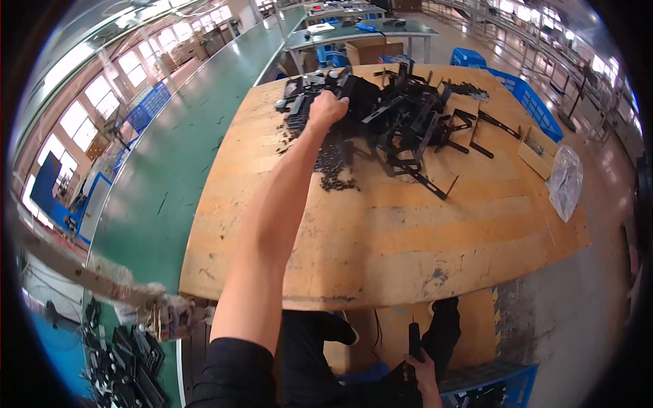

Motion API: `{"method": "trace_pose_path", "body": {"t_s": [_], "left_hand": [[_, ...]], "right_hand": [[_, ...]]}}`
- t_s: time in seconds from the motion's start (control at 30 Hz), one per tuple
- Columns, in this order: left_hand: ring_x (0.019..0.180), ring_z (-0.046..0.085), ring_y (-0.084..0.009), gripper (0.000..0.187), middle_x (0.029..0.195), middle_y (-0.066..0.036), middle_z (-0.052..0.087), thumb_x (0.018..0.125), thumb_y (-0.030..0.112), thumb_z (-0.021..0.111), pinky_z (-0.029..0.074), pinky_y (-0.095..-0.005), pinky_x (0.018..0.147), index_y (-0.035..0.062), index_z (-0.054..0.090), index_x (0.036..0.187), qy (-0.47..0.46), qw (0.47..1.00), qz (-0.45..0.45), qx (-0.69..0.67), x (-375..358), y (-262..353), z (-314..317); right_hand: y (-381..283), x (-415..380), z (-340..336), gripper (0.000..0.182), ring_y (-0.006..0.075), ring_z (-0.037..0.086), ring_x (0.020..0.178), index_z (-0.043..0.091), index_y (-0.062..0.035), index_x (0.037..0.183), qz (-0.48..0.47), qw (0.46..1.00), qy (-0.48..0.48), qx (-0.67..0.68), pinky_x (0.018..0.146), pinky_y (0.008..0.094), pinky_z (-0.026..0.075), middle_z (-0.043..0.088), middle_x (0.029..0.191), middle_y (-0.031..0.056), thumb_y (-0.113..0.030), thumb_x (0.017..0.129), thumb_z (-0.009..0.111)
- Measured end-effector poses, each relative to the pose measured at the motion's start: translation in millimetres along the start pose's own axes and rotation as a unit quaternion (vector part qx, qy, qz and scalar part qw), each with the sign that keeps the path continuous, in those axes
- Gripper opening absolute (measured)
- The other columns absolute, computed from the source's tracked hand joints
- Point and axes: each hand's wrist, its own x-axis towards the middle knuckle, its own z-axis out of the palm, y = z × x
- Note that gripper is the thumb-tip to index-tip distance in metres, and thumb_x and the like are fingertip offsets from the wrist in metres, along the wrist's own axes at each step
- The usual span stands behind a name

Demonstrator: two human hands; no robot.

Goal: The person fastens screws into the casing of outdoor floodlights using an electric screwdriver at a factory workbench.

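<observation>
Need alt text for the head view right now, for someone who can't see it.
The left hand reaches across a worn wooden table into a pile of black parts. The right hand holds a dark tool below the table edge.

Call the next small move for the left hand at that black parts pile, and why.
Probably lift the left hand clear with one part: it is closed over the near edge of the tangled pile of black parts at the far end of the wooden table. The right hand is low below the table edge, holding a dark tool.
</observation>
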Motion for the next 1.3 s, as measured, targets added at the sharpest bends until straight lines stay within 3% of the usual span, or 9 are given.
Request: {"method": "trace_pose_path", "body": {"t_s": [0.13,0.27,0.33,0.6,0.73,0.87,1.03,1.1,1.3], "left_hand": [[0.130,0.067,-0.0349,0.068,0.136,-0.017,0.071,0.083,0.051,0.086,0.054,-0.0454,0.108,0.0066,0.071,0.132,0.005,0.993,-0.112,0.032,24.3,19.3,35.1],[0.111,0.075,-0.0338,0.054,0.120,-0.017,0.078,0.075,0.033,0.094,0.058,-0.0405,0.097,0.0054,0.078,0.118,0.013,0.961,-0.162,-0.222,68.4,6.5,45.0],[0.076,0.071,-0.0202,0.044,0.093,-0.012,0.079,0.073,0.024,0.096,0.056,-0.0367,0.074,-0.0033,0.080,0.103,0.141,0.950,-0.048,-0.274,65.6,16.9,24.4],[0.094,0.072,-0.0137,0.041,0.104,-0.008,0.080,0.094,0.027,0.075,0.056,-0.0330,0.090,0.0010,0.075,0.126,0.222,0.913,0.335,-0.074,-48.4,84.5,-167.3],[0.096,0.069,-0.0113,0.044,0.103,-0.009,0.079,0.102,0.034,0.070,0.056,-0.0341,0.091,0.0002,0.073,0.131,-0.048,0.897,0.357,-0.256,-134.3,85.5,-172.9],[0.101,0.067,-0.0129,0.036,0.109,-0.006,0.079,0.103,0.032,0.071,0.054,-0.0338,0.095,0.0063,0.077,0.128,-0.246,0.896,0.313,-0.198,-215.3,71.9,-72.6],[0.087,0.071,-0.0172,0.031,0.104,-0.010,0.081,0.103,0.028,0.071,0.057,-0.0360,0.086,0.0050,0.079,0.122,-0.435,0.848,0.138,-0.268,-249.5,74.8,39.1],[0.086,0.075,-0.0246,0.024,0.102,-0.015,0.080,0.099,0.022,0.071,0.057,-0.0381,0.083,0.0043,0.081,0.111,-0.274,0.889,0.346,-0.119,-247.0,87.1,39.2],[0.094,0.074,-0.0405,0.020,0.099,-0.020,0.077,0.091,0.022,0.071,0.058,-0.0473,0.085,0.0044,0.080,0.095,0.083,0.951,0.293,-0.060,-134.1,110.2,-3.8]], "right_hand": [[-9.6,-5.4,-7.3,0.043,0.0201,0.062,0.052,0.061,-0.0009,0.132,-0.004,0.999,-0.004,0.032,0.044,0.0350,0.047,0.065,0.074,0.0095,-0.011,0.094,0.077],[-10.1,-3.8,-17.9,0.045,0.0199,0.061,0.051,0.060,-0.0009,0.134,0.000,0.999,-0.019,0.038,0.045,0.0344,0.048,0.065,0.074,0.0099,-0.011,0.094,0.077],[-8.8,-7.2,-19.5,0.045,0.0198,0.061,0.051,0.060,-0.0012,0.135,0.002,0.999,-0.019,0.036,0.045,0.0342,0.048,0.065,0.075,0.0098,-0.011,0.094,0.077],[8.7,-7.1,-28.6,0.044,0.0184,0.062,0.054,0.061,-0.0028,0.135,-0.052,0.996,-0.045,0.054,0.047,0.0348,0.050,0.066,0.075,0.0088,-0.013,0.095,0.077],[13.5,-13.4,-30.5,0.043,0.0176,0.063,0.055,0.061,-0.0042,0.135,-0.036,0.997,-0.039,0.051,0.048,0.0347,0.051,0.065,0.074,0.0077,-0.013,0.095,0.076],[24.8,-14.1,-35.4,0.043,0.0173,0.062,0.055,0.062,-0.0051,0.135,-0.043,0.997,-0.038,0.058,0.049,0.0344,0.051,0.064,0.073,0.0065,-0.012,0.095,0.076],[35.9,-19.0,-33.5,0.046,0.0174,0.062,0.054,0.061,-0.0075,0.139,-0.054,0.995,-0.028,0.078,0.048,0.0343,0.051,0.065,0.073,0.0065,-0.012,0.095,0.076],[34.4,-15.2,-33.5,0.049,0.0173,0.062,0.053,0.061,-0.0081,0.141,-0.063,0.994,-0.030,0.088,0.047,0.0343,0.051,0.065,0.073,0.0067,-0.012,0.095,0.076],[28.7,-11.8,-34.9,0.049,0.0173,0.061,0.053,0.059,-0.0033,0.142,-0.072,0.994,-0.027,0.082,0.045,0.0335,0.050,0.064,0.074,0.0075,-0.011,0.096,0.074]]}}
